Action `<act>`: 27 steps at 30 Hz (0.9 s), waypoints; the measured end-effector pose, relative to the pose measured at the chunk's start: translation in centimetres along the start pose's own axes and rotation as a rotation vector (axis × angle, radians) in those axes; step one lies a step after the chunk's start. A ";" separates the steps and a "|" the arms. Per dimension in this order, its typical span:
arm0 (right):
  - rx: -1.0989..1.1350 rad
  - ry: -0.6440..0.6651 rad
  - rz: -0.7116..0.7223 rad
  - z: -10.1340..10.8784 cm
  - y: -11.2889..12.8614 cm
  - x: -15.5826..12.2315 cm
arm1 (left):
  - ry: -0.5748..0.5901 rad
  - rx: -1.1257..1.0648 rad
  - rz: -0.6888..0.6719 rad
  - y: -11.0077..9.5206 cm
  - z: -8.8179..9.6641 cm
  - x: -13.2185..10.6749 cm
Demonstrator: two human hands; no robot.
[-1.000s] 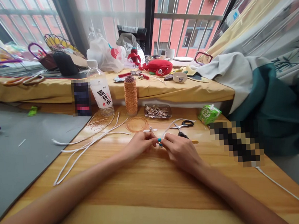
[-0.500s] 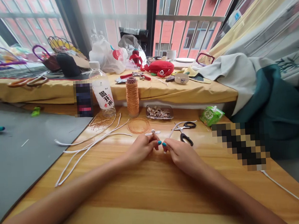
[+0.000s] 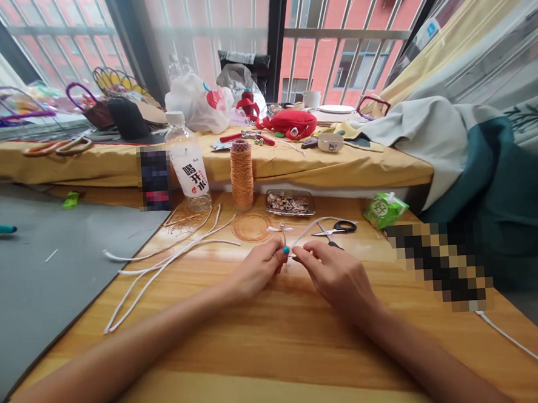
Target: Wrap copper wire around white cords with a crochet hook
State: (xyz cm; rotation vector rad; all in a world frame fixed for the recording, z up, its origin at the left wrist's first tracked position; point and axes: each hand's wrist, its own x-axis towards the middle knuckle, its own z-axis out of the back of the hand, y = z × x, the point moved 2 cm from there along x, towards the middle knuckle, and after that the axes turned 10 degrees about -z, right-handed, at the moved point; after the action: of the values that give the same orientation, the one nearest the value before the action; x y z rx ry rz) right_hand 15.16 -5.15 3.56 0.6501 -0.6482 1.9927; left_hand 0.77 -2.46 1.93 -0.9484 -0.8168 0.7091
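My left hand is closed in a pinch on a small knotted piece of white cord. Its loop and short side ends stick up above my fingers. Close beside it, my right hand has thumb and index finger pinched together near the lower part of that piece. What lies between those right fingertips is too small to make out. A longer white cord curves from near the fingertips toward the scissors, which lie open behind my right hand and are partly covered by it.
White cord lengths lie left of my hands. Behind stand an orange thread cone, a water bottle and a clear tray of small white pieces. A coil of orange thread and a green packet are also on the table.
My right hand has turned and its fingertips have shifted slightly upward, covering more of the scissors' lower handle. The white knotted piece now stands more upright above my left fingers. The view has shifted slightly.
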 end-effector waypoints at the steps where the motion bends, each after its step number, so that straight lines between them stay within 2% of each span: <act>1: -0.012 -0.018 -0.007 0.2 0.1 0.1 | -0.004 -0.001 -0.012 0.0 0.0 0.0; 6: -0.012 -0.019 0.017 0.5 0.5 0.2 | -0.022 0.000 -0.041 -0.1 0.0 0.1; 13: 0.039 0.072 -0.049 0.3 0.4 0.0 | -0.013 0.090 -0.099 -0.2 0.2 0.1; 16: 0.046 0.132 -0.076 0.1 0.5 -0.1 | -0.024 0.040 -0.129 -0.1 0.3 0.1; 21: 0.033 0.228 -0.097 0.0 0.7 -0.2 | -0.056 -0.036 -0.091 0.1 0.2 0.2; 27: 0.026 0.268 -0.104 0.0 0.5 -0.2 | -0.036 -0.126 -0.062 0.0 0.1 0.1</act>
State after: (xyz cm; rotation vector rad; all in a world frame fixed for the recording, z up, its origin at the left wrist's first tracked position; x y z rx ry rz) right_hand 14.78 -5.49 3.35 0.4128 -0.4184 1.9495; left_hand 0.74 -2.29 2.02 -1.0211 -0.9271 0.6281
